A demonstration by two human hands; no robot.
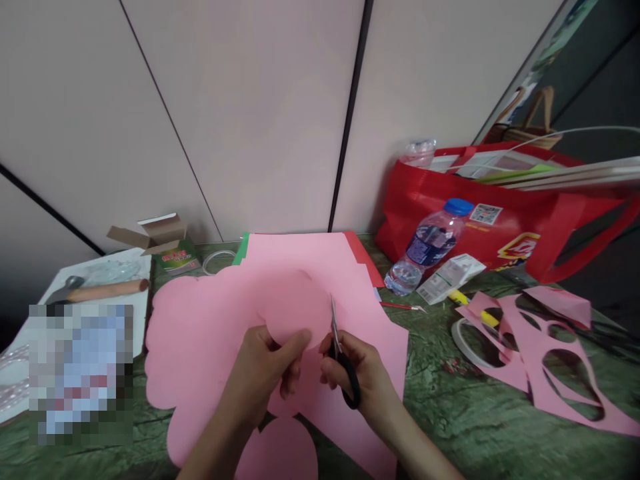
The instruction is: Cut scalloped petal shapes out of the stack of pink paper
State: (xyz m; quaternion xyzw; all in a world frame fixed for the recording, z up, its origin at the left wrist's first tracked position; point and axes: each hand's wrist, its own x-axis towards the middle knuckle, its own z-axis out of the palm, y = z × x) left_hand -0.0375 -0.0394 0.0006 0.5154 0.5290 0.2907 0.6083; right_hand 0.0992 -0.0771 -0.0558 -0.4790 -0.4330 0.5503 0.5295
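Note:
A rounded piece of pink paper point(295, 303) is pinched between the thumb and fingers of my left hand point(270, 360). My right hand point(357, 370) grips black-handled scissors point(345, 370), their blades pointing up beside the right edge of that piece. The blades look nearly closed. Beneath both hands lies a large scalloped pink sheet point(187, 333) over more pink paper point(385, 347). A round pink cutout point(283, 450) rests near the front edge of the view, partly behind my left forearm.
To the right lie pink paper scraps point(525, 353) with holes, a tape roll point(463, 337), a water bottle point(425, 247) and a red bag point(450, 193). A utility knife point(403, 307) sits behind the paper. Leftward are a hammer point(107, 290) and an opened box point(175, 250).

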